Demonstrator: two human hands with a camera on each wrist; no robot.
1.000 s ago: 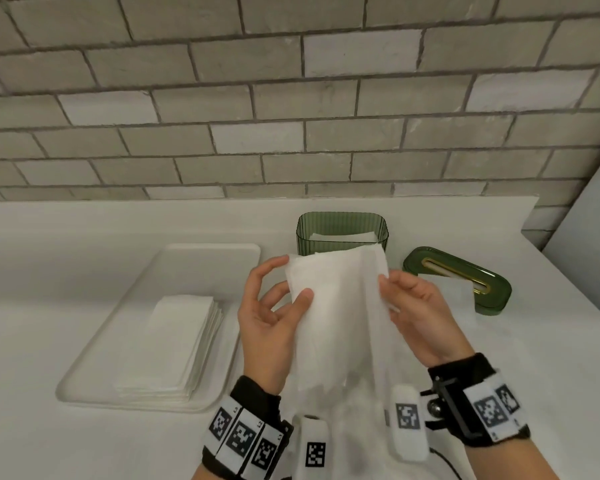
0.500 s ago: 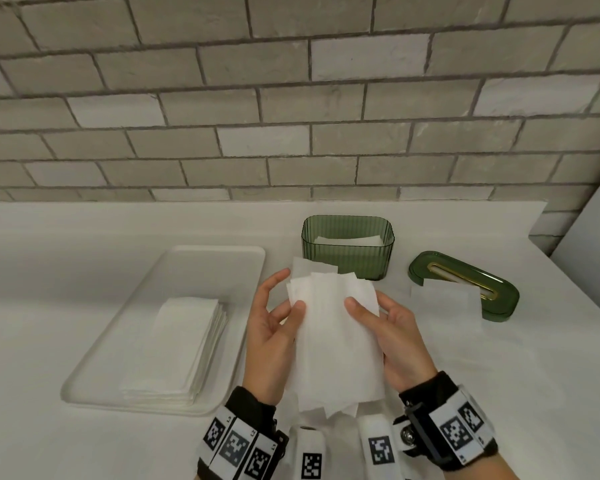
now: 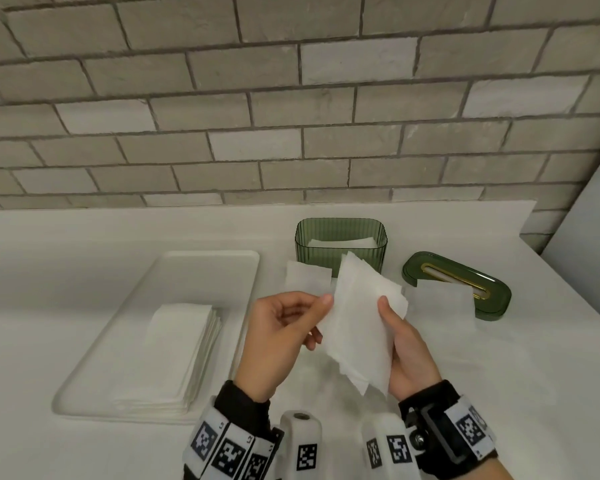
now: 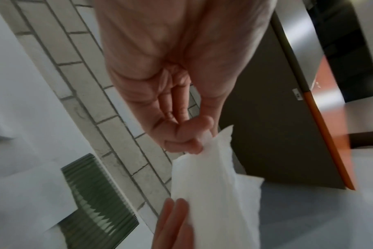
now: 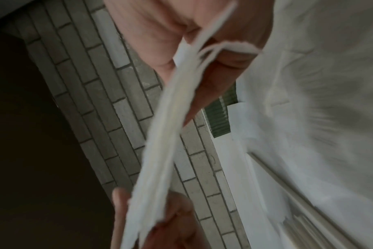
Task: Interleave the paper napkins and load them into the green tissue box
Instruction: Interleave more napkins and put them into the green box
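Note:
Both hands hold a folded bundle of white napkins (image 3: pixel 359 327) above the counter, tilted with its top leaning right. My left hand (image 3: pixel 293 332) pinches its left edge between thumb and fingers, as the left wrist view shows with the napkins (image 4: pixel 215 193). My right hand (image 3: pixel 400 344) grips the right side, thumb on the front face. The right wrist view shows the layered napkin edges (image 5: pixel 170 134) edge-on. Behind stands the green tissue box (image 3: pixel 340 245), open-topped with napkins inside. Its green lid (image 3: pixel 456 284) lies to the right.
A white tray (image 3: pixel 201 271) on the left carries a stack of folded napkins (image 3: pixel 174 351). A loose napkin (image 3: pixel 307 277) lies in front of the box, and another (image 3: pixel 437 306) lies against the lid. A brick wall backs the white counter.
The opened napkin has been folded onto the bundle. The bundle has since tilted to the right, and my left hand has shifted from flat behind it to pinching its left edge.

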